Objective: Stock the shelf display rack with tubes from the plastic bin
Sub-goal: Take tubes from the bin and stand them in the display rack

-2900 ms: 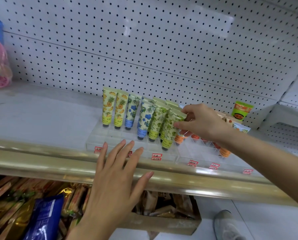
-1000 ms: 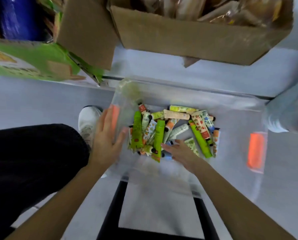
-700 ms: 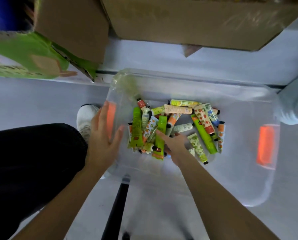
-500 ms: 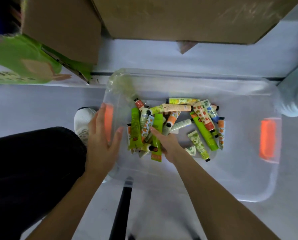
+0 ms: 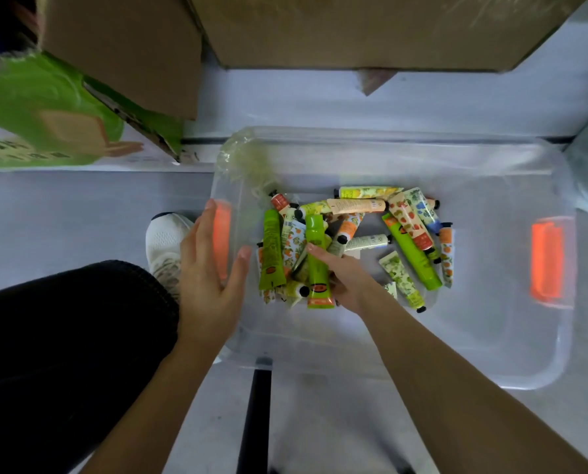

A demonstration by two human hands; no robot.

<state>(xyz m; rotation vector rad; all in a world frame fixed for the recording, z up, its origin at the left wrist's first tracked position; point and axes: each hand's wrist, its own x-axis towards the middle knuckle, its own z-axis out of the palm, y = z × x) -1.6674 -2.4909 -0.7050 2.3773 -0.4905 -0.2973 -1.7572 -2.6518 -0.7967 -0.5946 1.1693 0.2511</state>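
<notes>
Nearest, two bare forearms are seen reaching down from the lower edge of the view, beside a leg in dark cloth. A little further on, the left hand (image 5: 214, 268) is laid flat, with its grip released and the fingers spread, against the left end of the plastic bin (image 5: 381, 364), just by an orange latch (image 5: 221, 241); a steadying of the bin is judged to be its purpose. A white shoe (image 5: 164, 241) is seen just beside that hand, on the pale floor.

Inside the bin, the right hand (image 5: 345, 278) is lowered onto the heap of tubes (image 5: 354, 241), with its fingers curled about a bright green tube (image 5: 316, 261). Whether the grip is fully closed cannot be told, since the fingertips are hidden beneath the heap. The picking step is judged to be in hand. For the next move, one tube would need to be pinched free of its neighbours and lifted clear of the bin wall before being carried to the rack, which is not in view.

The bin is made of clear, smooth plastic with rounded corners, and a second orange latch (image 5: 547, 261) is fitted at its far right end. The tubes are slim and soft-sided, flattened at one end and closed with small dark caps at the other; some are plain green, others printed with fruit and leaves. Beyond the bin, brown cardboard boxes (image 5: 354, 29) and a green carton (image 5: 46, 111) are seen.
</notes>
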